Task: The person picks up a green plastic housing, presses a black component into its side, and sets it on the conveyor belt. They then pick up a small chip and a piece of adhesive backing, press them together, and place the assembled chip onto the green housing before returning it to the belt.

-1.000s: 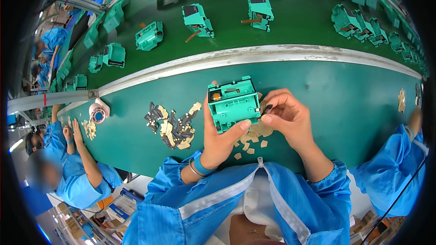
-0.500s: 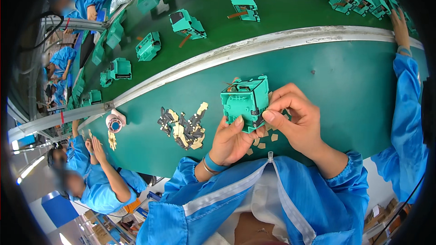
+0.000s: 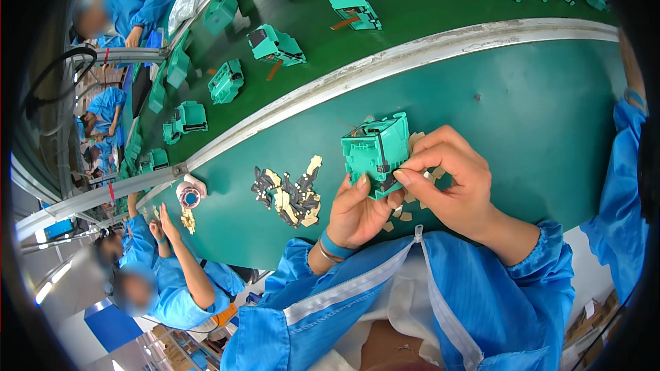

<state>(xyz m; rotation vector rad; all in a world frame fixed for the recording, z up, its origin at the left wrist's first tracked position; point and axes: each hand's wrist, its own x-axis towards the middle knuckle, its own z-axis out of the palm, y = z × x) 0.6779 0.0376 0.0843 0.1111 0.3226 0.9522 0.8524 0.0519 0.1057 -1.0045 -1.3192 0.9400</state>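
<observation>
A green plastic housing (image 3: pixel 364 156), open on its front side with black edging and some wiring at the top, is held up in front of my chest. My left hand (image 3: pixel 359 216) grips it from below, thumb on its front lower edge. At its lower right corner sits a small black strip (image 3: pixel 388 182). My right hand (image 3: pixel 450 182) pinches at the end of that strip with thumb and forefinger, the other fingers curled; the far side of the pinch is hidden. Left of my hands lies a pile of black strips and cream backing pieces (image 3: pixel 289 192). More cream scraps (image 3: pixel 402 216) lie beneath my hands.
Beyond a metal rail (image 3: pixel 385 48), a dark green belt carries several similar housings (image 3: pixel 275 46). A tape roll (image 3: pixel 190 196) stands at the table's left end. Co-workers in blue sit on the left; a blue sleeve (image 3: pixel 615 185) reaches in on the right.
The whole view has shifted slightly, with the belt now higher. The co-worker's hand at the right has drawn back from the housings. My hands keep nearly the same hold.
</observation>
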